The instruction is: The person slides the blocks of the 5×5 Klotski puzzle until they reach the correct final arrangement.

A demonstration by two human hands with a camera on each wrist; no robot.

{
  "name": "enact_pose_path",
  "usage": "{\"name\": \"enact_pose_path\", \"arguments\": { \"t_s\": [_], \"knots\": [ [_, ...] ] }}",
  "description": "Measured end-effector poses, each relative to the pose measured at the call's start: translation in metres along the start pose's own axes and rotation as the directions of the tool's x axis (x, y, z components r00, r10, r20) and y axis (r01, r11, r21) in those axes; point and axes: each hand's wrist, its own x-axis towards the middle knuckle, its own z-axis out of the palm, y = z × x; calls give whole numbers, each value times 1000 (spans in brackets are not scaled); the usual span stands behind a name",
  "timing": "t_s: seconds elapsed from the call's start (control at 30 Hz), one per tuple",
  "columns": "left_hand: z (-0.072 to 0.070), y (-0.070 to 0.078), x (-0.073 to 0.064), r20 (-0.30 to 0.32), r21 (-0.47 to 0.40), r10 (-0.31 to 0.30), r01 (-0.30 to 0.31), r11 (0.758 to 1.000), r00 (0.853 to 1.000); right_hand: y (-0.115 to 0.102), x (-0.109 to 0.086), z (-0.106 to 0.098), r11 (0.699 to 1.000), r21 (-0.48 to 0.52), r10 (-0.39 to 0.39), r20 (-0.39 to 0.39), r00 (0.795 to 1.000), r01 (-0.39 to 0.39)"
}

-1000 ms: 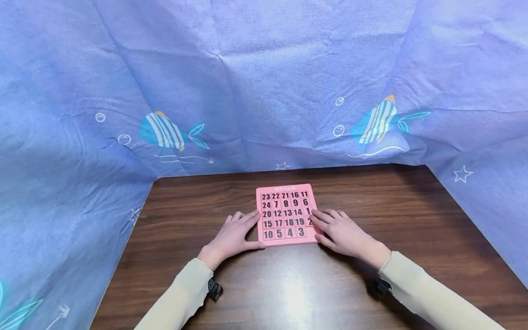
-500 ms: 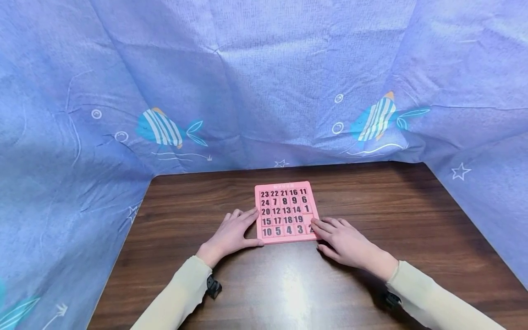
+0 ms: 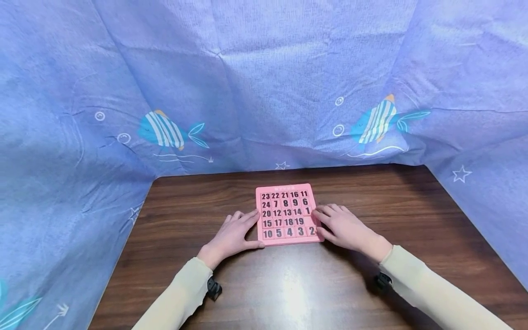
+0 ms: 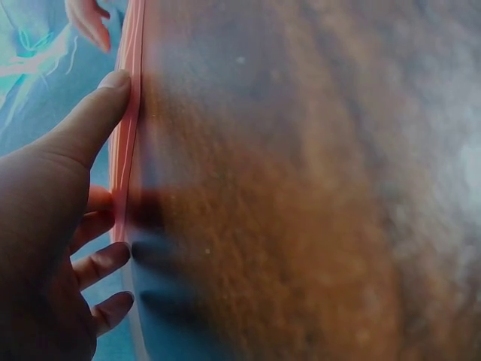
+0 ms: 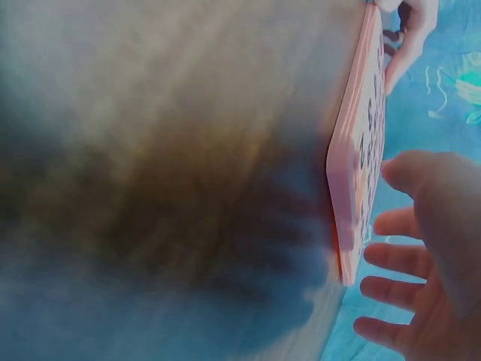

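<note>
A pink number slide puzzle point(image 3: 286, 213) lies flat on the wooden table point(image 3: 198, 197), its tiles printed with black numerals. The gap point(image 3: 311, 222) in its tiles is at the right end of the fourth row, just above the 2 tile point(image 3: 311, 231). My left hand point(image 3: 231, 236) holds the puzzle's near left corner, thumb at the near edge and fingers along the left side. In the left wrist view the thumb point(image 4: 105, 101) lies against the pink edge. At the right edge hovers my right hand point(image 3: 346, 229), fingers loosely spread; in the right wrist view they hold nothing.
Blue cloth with printed fish point(image 3: 165, 130) hangs behind the table's far edge and along its sides. Dark wrist devices point(image 3: 214, 288) sit below both sleeves. A bright reflection point(image 3: 294, 293) shows on the near tabletop.
The 2 tile has slid down from the fourth row into the bottom right corner. My right hand first moved nearer with it, then lifted off and moved back up. The left hand stays put.
</note>
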Motion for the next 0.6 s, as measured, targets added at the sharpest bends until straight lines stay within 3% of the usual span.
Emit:
{"name": "enact_pose_path", "arguments": {
  "t_s": [0.33,0.6],
  "knots": [
    [-1,3,1,3,-6,9,-9,1000,1000,11,9,4,997,-4,77,73,994,-77],
    [0,2,0,7,4,0,0,1000,1000,8,-1,8,998,-8,55,84,995,-55]
  ]
}}
